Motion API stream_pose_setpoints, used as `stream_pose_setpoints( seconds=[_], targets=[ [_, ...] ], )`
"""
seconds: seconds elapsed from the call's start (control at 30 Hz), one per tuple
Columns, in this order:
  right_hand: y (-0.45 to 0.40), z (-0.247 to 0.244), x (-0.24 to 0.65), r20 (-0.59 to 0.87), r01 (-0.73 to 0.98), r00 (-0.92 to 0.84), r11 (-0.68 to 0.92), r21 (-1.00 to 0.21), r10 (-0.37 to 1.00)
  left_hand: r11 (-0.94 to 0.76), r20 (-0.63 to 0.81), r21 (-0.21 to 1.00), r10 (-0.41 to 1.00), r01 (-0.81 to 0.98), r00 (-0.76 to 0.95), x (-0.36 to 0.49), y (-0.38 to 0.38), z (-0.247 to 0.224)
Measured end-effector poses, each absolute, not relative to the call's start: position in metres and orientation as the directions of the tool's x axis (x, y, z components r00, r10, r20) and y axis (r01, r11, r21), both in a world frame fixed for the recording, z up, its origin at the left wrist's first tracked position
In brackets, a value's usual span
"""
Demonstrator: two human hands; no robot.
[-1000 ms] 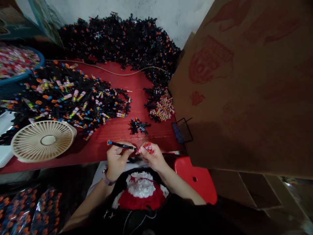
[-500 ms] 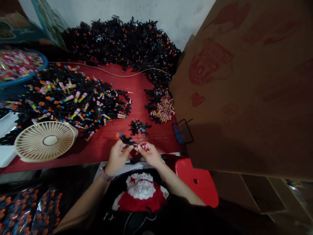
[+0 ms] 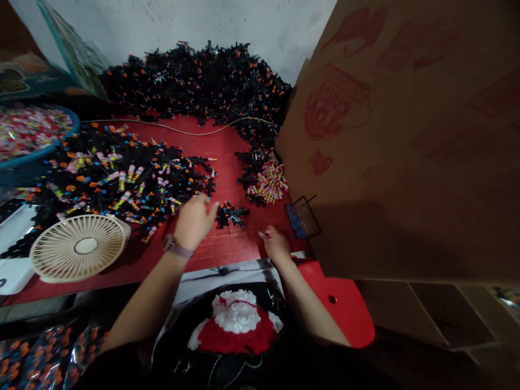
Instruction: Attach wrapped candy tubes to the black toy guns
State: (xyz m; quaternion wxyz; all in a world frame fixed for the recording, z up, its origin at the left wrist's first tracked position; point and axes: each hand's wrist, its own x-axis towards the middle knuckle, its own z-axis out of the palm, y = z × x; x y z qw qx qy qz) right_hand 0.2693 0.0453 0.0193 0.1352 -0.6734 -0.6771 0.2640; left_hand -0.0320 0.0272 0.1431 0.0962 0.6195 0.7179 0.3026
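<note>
My left hand [image 3: 193,221] is over the right edge of a pile of black toy guns [image 3: 146,162] with orange and blue tips, many with small candy tubes attached. Its thumb stands apart from the fingers, and I see nothing held in it; the fingertips are slightly blurred. My right hand [image 3: 277,244] is low over the red table [image 3: 231,246], its fingers curled round small red-and-white wrapped candies, mostly hidden. Between the hands lies a small cluster of black toy guns [image 3: 232,215]. Beyond my right hand is a heap of yellow-and-pink candy tubes [image 3: 268,181].
A large cardboard box [image 3: 390,162] walls off the right. A cream round basket-like lid [image 3: 81,249] and a blue tub [image 3: 60,135] of candies are at left. More black toy guns [image 3: 203,81] are heaped by the wall. A red stool [image 3: 337,309] is beside me.
My hands have parted. The toy gun they held together is no longer in them; my left hand has moved up to the left pile, and my right hand has moved right with the candies.
</note>
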Motion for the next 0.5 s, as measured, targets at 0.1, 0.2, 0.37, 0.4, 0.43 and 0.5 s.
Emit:
stream_pose_setpoints(
  seconds=[0.1, 0.2, 0.37, 0.4, 0.43, 0.5],
  targets=[
    [0.058, 0.021, 0.294, -0.104, 0.791, 0.030, -0.088, -0.605, 0.994, 0.226, -0.023, 0.479, 0.969, 0.848, -0.245, 0.013, 0.032, 0.093],
    [0.062, 0.021, 0.308, 0.031, 0.630, 0.149, -0.071, -0.774, 0.988, 0.319, -0.151, 0.417, 0.948, 0.851, -0.281, 0.023, 0.037, 0.069],
    [0.055, 0.021, 0.305, 0.006, 0.402, 0.208, -0.080, -0.912, 0.978, 0.396, -0.149, 0.554, 0.912, 0.732, -0.381, -0.003, 0.027, 0.056],
    [0.051, 0.022, 0.300, -0.023, 0.375, 0.164, -0.084, -0.923, 0.986, 0.392, -0.127, 0.634, 0.903, 0.667, -0.410, -0.009, 0.021, 0.054],
    [0.046, 0.024, 0.293, -0.051, 0.343, 0.115, -0.088, -0.935, 0.992, 0.368, -0.106, 0.733, 0.893, 0.572, -0.438, -0.015, 0.016, 0.052],
    [0.033, 0.029, 0.276, -0.093, 0.262, 0.006, -0.092, -0.961, 0.996, 0.267, -0.098, 0.914, 0.876, 0.306, -0.472, -0.023, 0.003, 0.048]
  ],
)
